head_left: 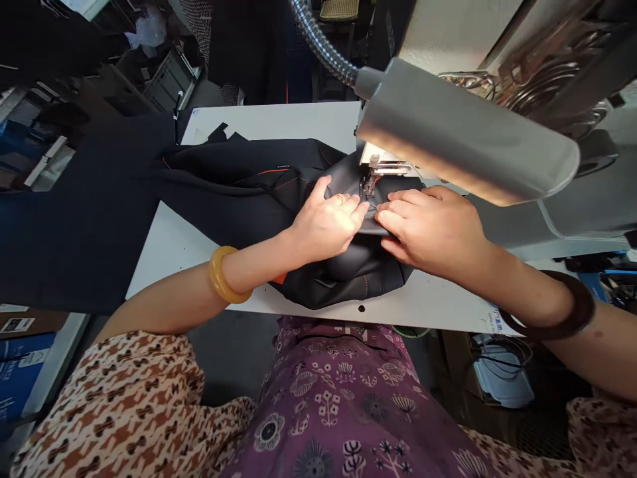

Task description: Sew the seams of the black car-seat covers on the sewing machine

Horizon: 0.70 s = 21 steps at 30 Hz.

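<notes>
A black garment with orange stitching (239,174) lies across the white sewing table (164,245), its fabric bunched under a metal presser foot (368,187). My left hand (323,222), with a ring and an amber bangle (229,273), presses the fabric just left of the foot. My right hand (428,231), with a dark bangle (552,305), holds a folded edge of the same fabric, its fingertips close to my left fingertips. The needle is hidden among the foot's parts.
A grey sewing lamp (462,133) on a flexible neck hangs over the work, partly hiding the sewing machine (542,86). Black cloth hangs off the table's left edge. Cartons and shelves stand at the left, with cables below the table at the right.
</notes>
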Available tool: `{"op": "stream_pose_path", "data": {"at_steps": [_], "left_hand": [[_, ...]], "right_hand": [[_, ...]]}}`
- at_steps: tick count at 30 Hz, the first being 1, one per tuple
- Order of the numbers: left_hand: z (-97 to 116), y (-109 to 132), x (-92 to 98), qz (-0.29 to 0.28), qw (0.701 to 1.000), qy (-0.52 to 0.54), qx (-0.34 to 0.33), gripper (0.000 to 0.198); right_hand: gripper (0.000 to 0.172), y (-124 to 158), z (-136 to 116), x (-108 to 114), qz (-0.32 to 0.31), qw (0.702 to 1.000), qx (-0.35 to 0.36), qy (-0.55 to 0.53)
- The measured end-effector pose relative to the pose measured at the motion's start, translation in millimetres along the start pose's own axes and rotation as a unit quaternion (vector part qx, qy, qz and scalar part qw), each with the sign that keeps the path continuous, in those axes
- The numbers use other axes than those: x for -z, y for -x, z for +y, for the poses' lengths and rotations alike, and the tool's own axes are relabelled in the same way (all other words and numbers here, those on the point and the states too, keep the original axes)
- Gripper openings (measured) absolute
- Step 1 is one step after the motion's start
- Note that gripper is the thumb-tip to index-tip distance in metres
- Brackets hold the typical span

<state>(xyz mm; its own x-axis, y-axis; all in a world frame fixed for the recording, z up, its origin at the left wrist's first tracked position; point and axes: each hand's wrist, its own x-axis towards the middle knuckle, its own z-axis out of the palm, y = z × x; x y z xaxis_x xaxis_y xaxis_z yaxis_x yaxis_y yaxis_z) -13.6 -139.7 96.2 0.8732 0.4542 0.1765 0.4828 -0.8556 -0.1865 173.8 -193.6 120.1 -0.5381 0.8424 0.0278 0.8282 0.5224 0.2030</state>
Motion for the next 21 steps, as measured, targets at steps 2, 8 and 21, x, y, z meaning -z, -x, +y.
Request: {"op": "stream_pose_path", "data": {"at_steps": [2, 8, 21], "left_hand": [[-1.4, -1.9, -0.9, 0.009, 1.000, -0.004, -0.007, 0.044], [-35.4, -10.3, 0.9, -0.020, 0.995, 0.088, -0.050, 0.037], [-115.5, 16.7, -63.9, 0.135, 0.967, 0.171, 0.131, 0.047]], "right_hand": [[0.023, -3.4, -2.2, 2.7, -0.009, 1.000, -0.012, 0.006], [0.029, -8.3, -13.3, -1.4, 0.037, 0.999, 0.027, 0.023], [0.030, -4.0, -18.8, -20.7, 0.093, 0.994, 0.029, 0.050]]}}
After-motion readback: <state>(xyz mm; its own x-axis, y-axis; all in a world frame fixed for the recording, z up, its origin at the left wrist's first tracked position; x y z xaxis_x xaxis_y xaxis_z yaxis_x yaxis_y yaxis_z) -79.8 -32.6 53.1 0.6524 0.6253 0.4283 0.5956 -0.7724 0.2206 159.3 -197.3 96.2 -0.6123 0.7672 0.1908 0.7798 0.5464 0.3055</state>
